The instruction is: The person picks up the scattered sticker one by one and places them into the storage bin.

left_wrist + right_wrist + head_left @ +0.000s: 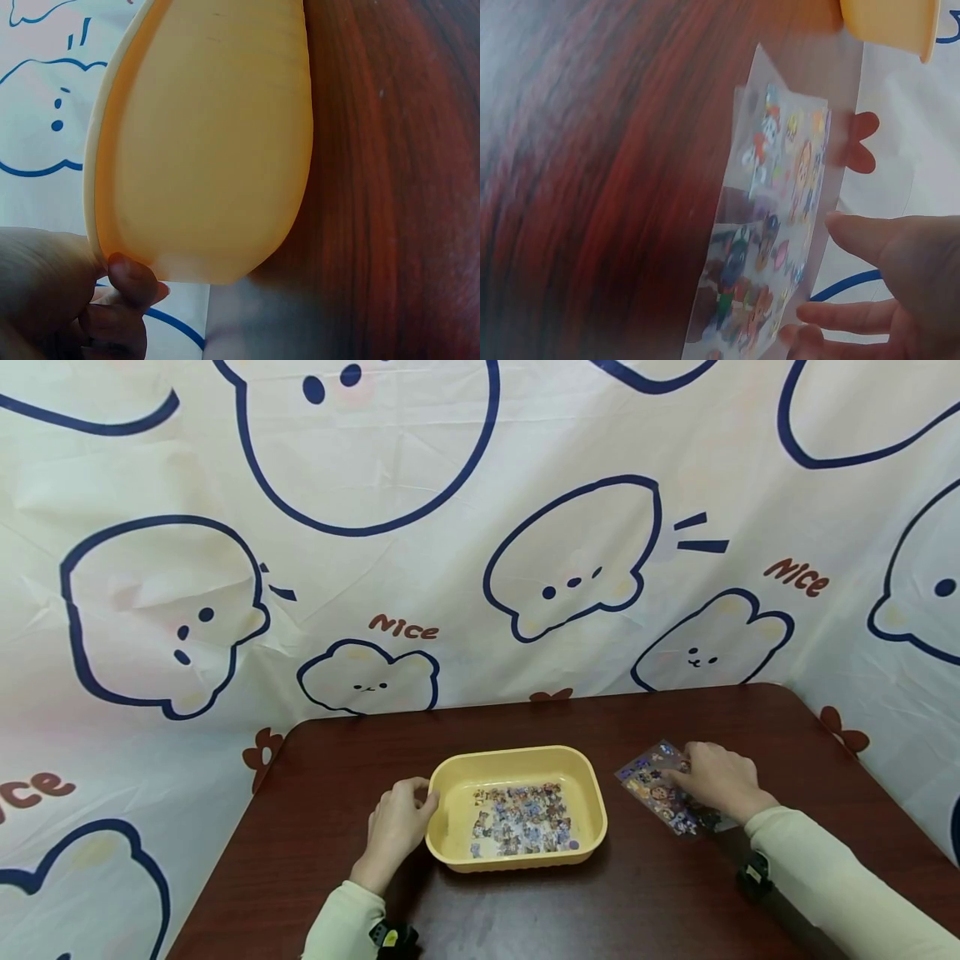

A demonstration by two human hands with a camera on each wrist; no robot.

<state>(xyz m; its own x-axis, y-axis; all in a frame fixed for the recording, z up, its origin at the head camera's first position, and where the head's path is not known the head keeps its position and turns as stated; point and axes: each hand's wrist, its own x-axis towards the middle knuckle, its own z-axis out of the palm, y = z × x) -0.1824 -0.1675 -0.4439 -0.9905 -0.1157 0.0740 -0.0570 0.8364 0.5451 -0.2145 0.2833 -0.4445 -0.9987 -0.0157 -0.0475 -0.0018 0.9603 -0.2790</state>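
A shallow yellow plastic basin (517,864) stands on the table, with a patch of many small cartoon stickers (521,818) in its bottom. My left hand (397,827) pinches the basin's left rim; in the left wrist view, the fingertips (131,276) curl over the rim's corner. To the right of the basin lie clear sticker sheets (656,797) printed with colourful cartoon figures, partly overlapping. Over them reaches my right hand (723,781). Seen from the right wrist, its thumb and fingers are spread apart, fingertips right at the sheets' edge.
The dark brown wooden table (525,918) has rounded far corners. A white cloth (420,577) printed with blue-outlined cartoon animals hangs behind and on both sides of it.
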